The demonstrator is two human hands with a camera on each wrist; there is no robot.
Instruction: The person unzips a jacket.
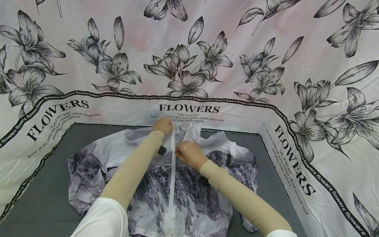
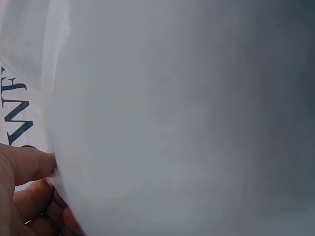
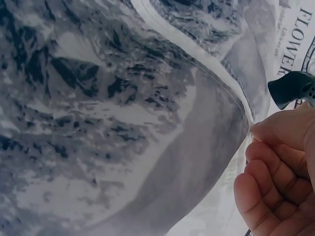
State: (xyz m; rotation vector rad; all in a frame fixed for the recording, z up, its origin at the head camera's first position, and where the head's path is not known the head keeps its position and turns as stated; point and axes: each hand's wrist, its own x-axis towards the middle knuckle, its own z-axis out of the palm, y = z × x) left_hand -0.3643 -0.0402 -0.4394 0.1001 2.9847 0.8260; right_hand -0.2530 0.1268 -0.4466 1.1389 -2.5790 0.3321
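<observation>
A jacket (image 1: 189, 194) with a white and purple-grey mountain print lies front up, a white zipper (image 1: 172, 177) running down its middle. At the collar end, my left hand (image 1: 163, 125) grips the fabric beside the top of the zipper. In the left wrist view, the thumb and fingers of the left hand (image 2: 32, 182) pinch the edge of pale cloth. Lower and to the right, my right hand (image 1: 190, 154) pinches at the zipper line, with curled fingers. The right wrist view shows the right hand's fingertips (image 3: 256, 132) on the zipper; the pull itself is hidden.
Beneath the jacket is a dark grey surface (image 1: 35, 197). A white cloth (image 1: 189, 85) with lily prints and "FLOWERS" lettering borders it at the back and sides. Small black devices (image 1: 204, 181) sit by both wrists.
</observation>
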